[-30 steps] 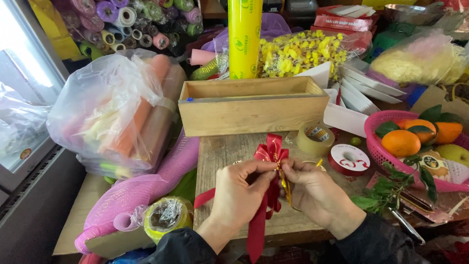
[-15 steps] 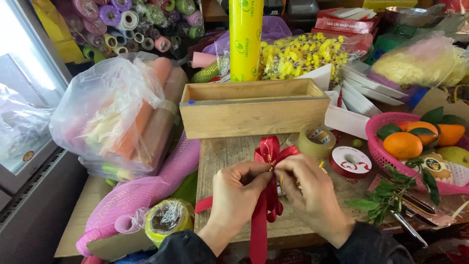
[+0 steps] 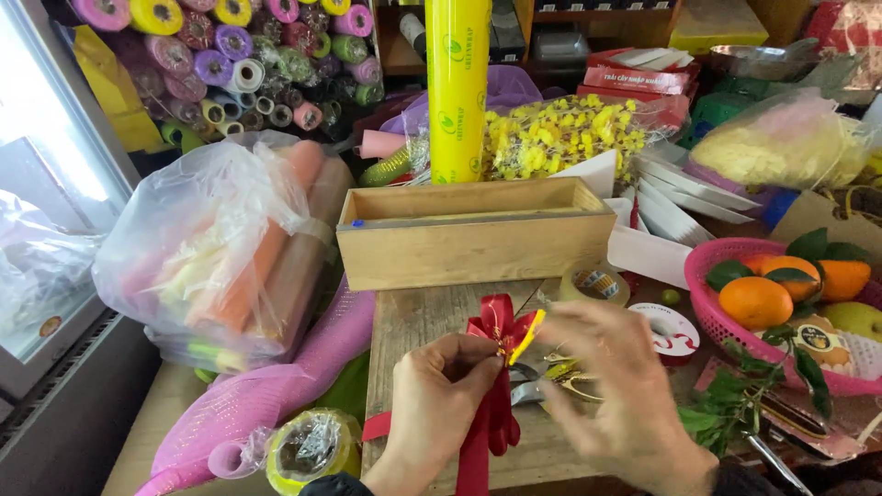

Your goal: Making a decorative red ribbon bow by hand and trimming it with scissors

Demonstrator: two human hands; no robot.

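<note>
We look down on a crowded craft bench, going from the biggest things to the smallest. At the left sits a large clear plastic bag [image 3: 216,243] stuffed with orange and brown paper rolls. At the centre, a long open wooden box [image 3: 473,234] lies across the far end of the pale wooden board [image 3: 418,321] where we work, and a tall yellow roll of wrap [image 3: 457,87] stands upright behind the box. At the right, a pink plastic basket [image 3: 712,303] holds oranges and green leaves.

Our right hand [image 3: 620,395] hovers near the bow, blurred, its fingers spread apart and clamped on nothing. Our left hand [image 3: 436,404] has its thumb and fingertips pinched together on the knot of a red satin ribbon bow [image 3: 496,344], which sits on the board at the near centre, its tails trailing toward us. Metal scissors with gold handles [image 3: 551,378] lie just beside the bow, under the right hand.

We judge 2 risks here: the pinch could slacken and let the loops spring loose, and the moving right hand could catch the scissor blades or nudge the roll of tape [image 3: 597,283] nearby.
</note>
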